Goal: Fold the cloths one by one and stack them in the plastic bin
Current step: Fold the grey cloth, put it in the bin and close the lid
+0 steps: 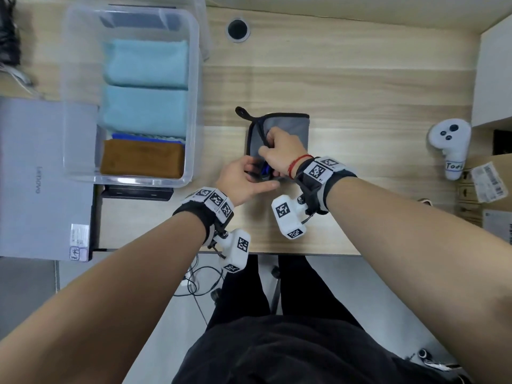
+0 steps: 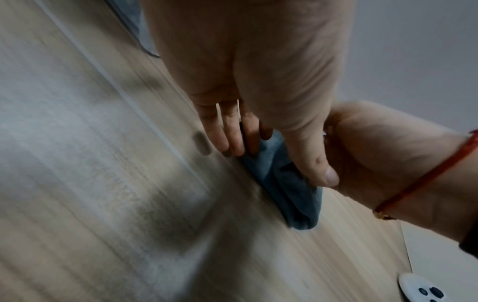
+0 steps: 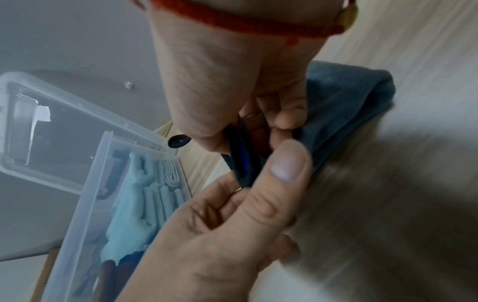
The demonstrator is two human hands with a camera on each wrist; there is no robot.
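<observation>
A grey cloth [image 1: 289, 127] with black trim lies folded on the wooden table, its hanging loop sticking out at the far left corner. My right hand [image 1: 267, 146] pinches the trimmed edge on top of it, fingers curled [image 3: 285, 117]. My left hand [image 1: 260, 178] grips the near end, thumb on top and fingers beneath the folded layers [image 2: 284, 190]. A bit of blue shows between the layers. The clear plastic bin [image 1: 195, 106] stands to the left, holding two folded light blue cloths [image 1: 145, 87], a blue one and a brown one [image 1: 142, 159].
A closed grey laptop [image 1: 41, 176] lies left of the bin. To the right are a white controller [image 1: 450, 142] and a cardboard box [image 1: 493, 178]. A cable hole [image 1: 237, 29] sits at the back. The table's front edge runs just behind my wrists.
</observation>
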